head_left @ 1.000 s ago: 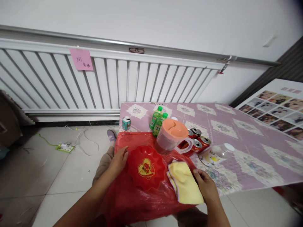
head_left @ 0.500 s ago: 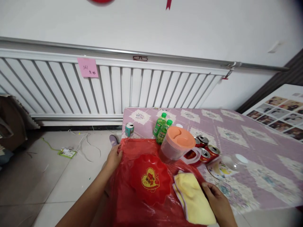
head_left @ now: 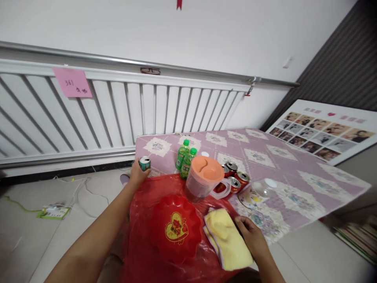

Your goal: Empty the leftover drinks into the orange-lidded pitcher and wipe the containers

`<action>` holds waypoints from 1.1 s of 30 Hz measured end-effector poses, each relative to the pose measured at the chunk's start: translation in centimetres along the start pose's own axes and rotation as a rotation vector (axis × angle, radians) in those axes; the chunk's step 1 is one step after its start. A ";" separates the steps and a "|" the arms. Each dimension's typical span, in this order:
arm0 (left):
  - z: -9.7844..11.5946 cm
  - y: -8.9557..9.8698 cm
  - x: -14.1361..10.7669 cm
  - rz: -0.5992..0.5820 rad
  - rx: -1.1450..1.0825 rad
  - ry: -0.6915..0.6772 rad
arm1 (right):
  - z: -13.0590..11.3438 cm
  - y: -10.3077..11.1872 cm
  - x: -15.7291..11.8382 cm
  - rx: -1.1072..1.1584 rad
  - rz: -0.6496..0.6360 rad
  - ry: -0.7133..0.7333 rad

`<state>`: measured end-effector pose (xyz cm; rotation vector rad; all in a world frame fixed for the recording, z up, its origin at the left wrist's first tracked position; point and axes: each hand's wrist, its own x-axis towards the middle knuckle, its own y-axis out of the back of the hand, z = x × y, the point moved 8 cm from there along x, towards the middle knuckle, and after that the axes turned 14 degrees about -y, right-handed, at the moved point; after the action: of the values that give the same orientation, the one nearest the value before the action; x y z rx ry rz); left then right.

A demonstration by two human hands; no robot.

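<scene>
My left hand [head_left: 139, 173] is wrapped around a teal drink can [head_left: 145, 162] that stands at the table's left edge. Fingers curled, my right hand [head_left: 250, 234] grips the right edge of a red plastic sheet [head_left: 138, 228], right beside a folded yellow cloth [head_left: 229, 239]; the fingertips are partly hidden. On the sheet lies a red scalloped plate [head_left: 188, 220] with a gold heart print. Behind it stands a clear pitcher [head_left: 197, 186] with an orange lid.
Two green bottles [head_left: 185, 161] stand behind the pitcher. Several red cans [head_left: 241, 180] and a clear jar [head_left: 256, 194] with a white lid are to its right. The flowered tablecloth [head_left: 235, 151] stretches toward a photo board [head_left: 321, 129]. A white radiator [head_left: 129, 106] lines the wall.
My left hand has moved from the red sheet's left corner forward to the teal can and closed around it. My right hand stays by the yellow cloth. The view has turned right.
</scene>
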<state>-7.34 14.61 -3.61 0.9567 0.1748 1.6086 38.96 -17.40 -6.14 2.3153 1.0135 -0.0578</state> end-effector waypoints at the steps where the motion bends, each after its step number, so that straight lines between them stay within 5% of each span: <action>1: -0.2 -0.3 0.2 0.002 0.005 0.010 | 0.0 0.0 0.0 0.002 0.002 0.002; 13: -1.1 -1.1 0.7 -0.068 -0.037 0.129 | -0.4 0.0 -0.4 0.042 -0.011 0.009; 19: 3.8 1.8 0.5 -0.042 -0.195 0.085 | -0.2 0.0 -0.4 0.064 -0.013 0.001; 26: 11.7 3.5 -7.9 -0.228 -0.429 -0.005 | -0.6 0.2 -0.6 0.113 -0.009 -0.003; 33: 12.5 4.5 -15.1 -0.253 -0.440 0.099 | -4.3 1.9 -1.9 0.148 0.067 0.054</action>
<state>-3.03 -4.76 -0.01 0.4951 0.0056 1.3818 38.05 -17.33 -1.19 2.4958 0.9873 -0.0458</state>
